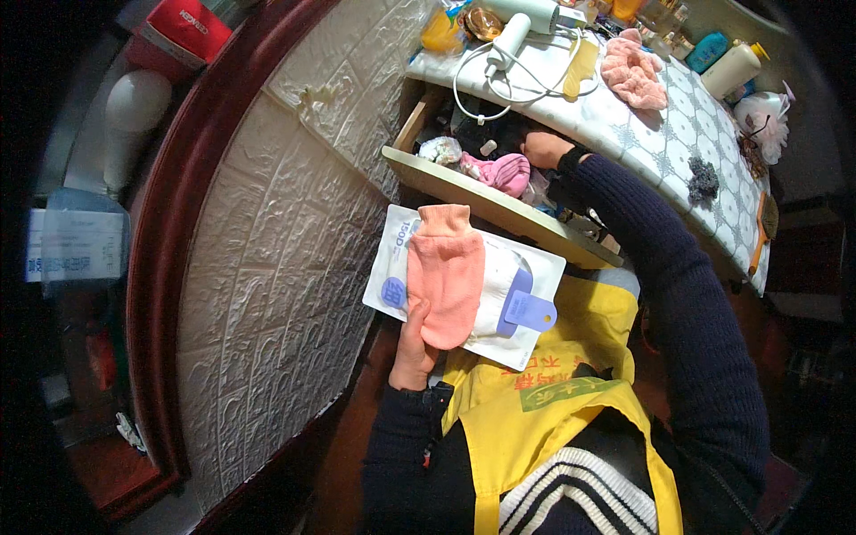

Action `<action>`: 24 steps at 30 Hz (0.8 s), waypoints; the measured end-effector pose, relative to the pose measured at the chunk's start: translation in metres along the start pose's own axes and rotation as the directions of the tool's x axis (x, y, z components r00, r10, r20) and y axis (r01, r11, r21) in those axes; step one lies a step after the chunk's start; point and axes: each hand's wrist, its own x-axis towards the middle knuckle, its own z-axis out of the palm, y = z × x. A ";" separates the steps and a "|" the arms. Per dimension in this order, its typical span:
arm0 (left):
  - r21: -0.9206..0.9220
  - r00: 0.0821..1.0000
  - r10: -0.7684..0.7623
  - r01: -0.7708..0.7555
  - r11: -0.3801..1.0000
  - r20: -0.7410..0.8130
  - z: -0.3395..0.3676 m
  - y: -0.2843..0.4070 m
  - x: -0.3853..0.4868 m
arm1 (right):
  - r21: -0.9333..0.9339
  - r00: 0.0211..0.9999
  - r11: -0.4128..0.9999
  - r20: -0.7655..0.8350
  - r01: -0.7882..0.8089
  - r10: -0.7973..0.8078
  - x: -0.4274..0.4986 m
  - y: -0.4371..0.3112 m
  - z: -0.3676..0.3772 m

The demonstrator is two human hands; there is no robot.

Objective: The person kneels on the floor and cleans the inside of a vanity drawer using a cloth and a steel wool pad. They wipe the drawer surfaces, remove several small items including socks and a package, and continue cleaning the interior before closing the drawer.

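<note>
My left hand [412,354] grips a flat white package [535,267] with a purple tab, together with a coral cloth mitt [447,284] that lies over it, its ribbed cuff pointing away from me. Beyond them an open drawer [495,204] juts from the table. My right hand [545,149] reaches into the drawer at its back right; the fingertips are hidden among dark things, so what they touch cannot be seen. Near that hand in the drawer lie a pink rolled cloth [508,174], a crumpled whitish bundle [440,150] and a small white object [489,147].
On the patterned tablecloth [669,147] above the drawer are a white hair dryer [511,40] with a looped cord, a pink scrunchie [632,70], bottles and an orange-handled brush [760,231]. A textured white wall [287,221] stands close on the left.
</note>
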 end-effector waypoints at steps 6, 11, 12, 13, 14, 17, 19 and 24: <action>-0.002 0.998 -0.063 0.063 0.998 -0.003 -0.009 -0.004 0.009 | 0.216 0.985 0.962 -0.067 0.170 -0.159 -0.051 0.001 -0.010; -0.003 0.998 -0.068 0.068 0.998 -0.005 -0.010 -0.006 0.010 | 0.209 0.957 0.934 -0.094 0.289 -0.275 -0.101 -0.003 -0.024; 0.010 0.999 -0.048 0.048 0.999 0.011 -0.010 -0.006 0.009 | 0.151 0.949 0.939 -0.106 0.309 -0.296 -0.109 -0.005 -0.027; -0.014 0.997 -0.072 0.072 0.997 -0.008 -0.010 -0.006 0.008 | 0.088 0.936 0.938 -0.147 0.334 -0.319 -0.116 -0.006 -0.030; -0.026 0.997 -0.079 0.079 0.997 -0.005 -0.009 -0.005 0.007 | 0.068 0.891 0.919 -0.280 0.390 -0.357 -0.124 -0.007 -0.033; -0.042 0.997 -0.070 0.071 0.997 0.012 -0.008 -0.004 0.005 | 0.052 0.894 0.936 -0.319 0.347 -0.314 -0.140 -0.009 -0.045; -0.045 0.998 -0.061 0.062 0.997 0.018 -0.007 -0.003 0.004 | 0.056 0.894 0.950 -0.359 0.308 -0.269 -0.147 -0.007 -0.053; -0.028 0.999 -0.031 0.032 0.999 0.031 -0.007 -0.004 0.003 | 0.302 0.943 0.944 -0.333 0.133 -0.026 -0.157 0.006 -0.061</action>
